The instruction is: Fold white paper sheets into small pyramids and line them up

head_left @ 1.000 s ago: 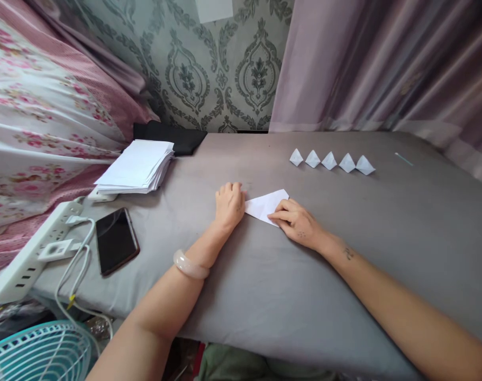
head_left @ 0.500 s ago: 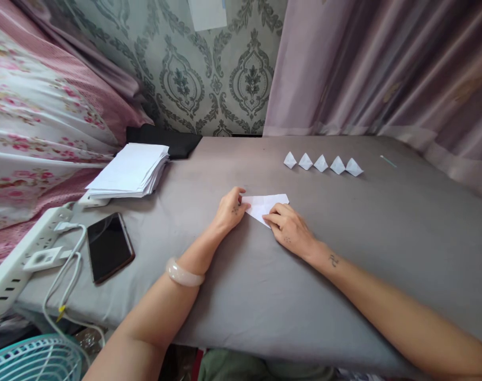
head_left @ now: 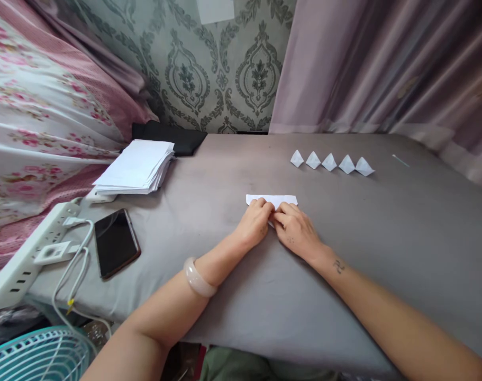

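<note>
A folded white sheet of paper (head_left: 282,199) lies on the grey cloth-covered table, its straight edge facing away from me. My left hand (head_left: 257,219) is closed on the paper's near part, fingers curled. Right beside it my right hand (head_left: 296,227) grips the same paper, and the fingertips of both hands meet near its middle. Much of the paper's lower part is hidden under my fingers. Beyond, to the right, stand several small folded paper shapes (head_left: 329,162) in a row.
At the left is a stack of white paper (head_left: 135,164) in front of a black folded item (head_left: 169,138). A phone (head_left: 117,243), a power strip (head_left: 34,254) and white cables (head_left: 68,280) lie nearer. A teal fan (head_left: 38,352) stands below the table edge. A thin stick (head_left: 401,160) lies far right.
My left hand has moved from the paper's left end to its middle, beside my right hand. The view has shifted slightly.
</note>
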### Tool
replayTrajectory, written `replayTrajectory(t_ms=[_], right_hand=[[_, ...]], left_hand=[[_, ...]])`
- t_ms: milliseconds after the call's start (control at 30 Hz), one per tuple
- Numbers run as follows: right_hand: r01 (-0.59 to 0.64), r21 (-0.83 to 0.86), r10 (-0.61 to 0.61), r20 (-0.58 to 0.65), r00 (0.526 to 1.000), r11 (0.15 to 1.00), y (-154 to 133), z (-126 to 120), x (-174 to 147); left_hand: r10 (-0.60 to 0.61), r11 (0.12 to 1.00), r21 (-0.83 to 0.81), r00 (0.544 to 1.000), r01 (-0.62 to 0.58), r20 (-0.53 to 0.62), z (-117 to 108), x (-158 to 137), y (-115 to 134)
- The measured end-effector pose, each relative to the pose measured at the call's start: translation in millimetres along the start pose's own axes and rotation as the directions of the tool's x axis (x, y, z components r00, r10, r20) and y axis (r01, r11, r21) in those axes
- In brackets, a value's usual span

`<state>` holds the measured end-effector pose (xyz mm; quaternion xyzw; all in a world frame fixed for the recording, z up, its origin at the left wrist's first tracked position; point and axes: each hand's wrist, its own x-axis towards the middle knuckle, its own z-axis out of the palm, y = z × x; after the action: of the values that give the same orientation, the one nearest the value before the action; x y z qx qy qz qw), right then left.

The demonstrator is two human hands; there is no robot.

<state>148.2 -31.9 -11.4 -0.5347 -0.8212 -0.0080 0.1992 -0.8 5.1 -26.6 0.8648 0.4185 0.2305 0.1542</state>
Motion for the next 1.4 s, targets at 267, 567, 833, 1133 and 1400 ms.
replayTrajectory(t_ms=[267, 567, 833, 1133, 1400], right_hand=[[0.027, 0.145, -0.03, 0.019, 0.999, 0.989, 11.1, 0.2, 3.9], [0.136, 0.221, -0.129, -0.046, 0.991, 0.966, 25.8, 7.8, 4.4], [0.107, 0.232, -0.103, -0.027, 0.994, 0.967, 24.6, 9.1, 5.0], [0.16, 0.21, -0.154, -0.044, 0.987, 0.964, 21.5, 7.5, 4.9], [0.132, 0.23, -0.145, 0.038, 0.989, 0.964, 19.3, 2.2, 5.7]], left_hand=[[-0.217, 0.966, 0.129, 0.975, 0.222, -0.058, -14.1, 7.6, -34.6], [-0.441, 0.897, -0.138, 0.875, 0.42, -0.199, -35.7, 16.2, -65.0], [-0.369, 0.929, -0.034, 0.928, 0.368, -0.056, -33.6, 16.6, -48.9], [-0.369, 0.926, -0.118, 0.926, 0.359, -0.078, -34.6, 23.9, -50.2], [-0.364, 0.911, -0.266, 0.918, 0.316, -0.156, -36.6, 25.4, -56.4]])
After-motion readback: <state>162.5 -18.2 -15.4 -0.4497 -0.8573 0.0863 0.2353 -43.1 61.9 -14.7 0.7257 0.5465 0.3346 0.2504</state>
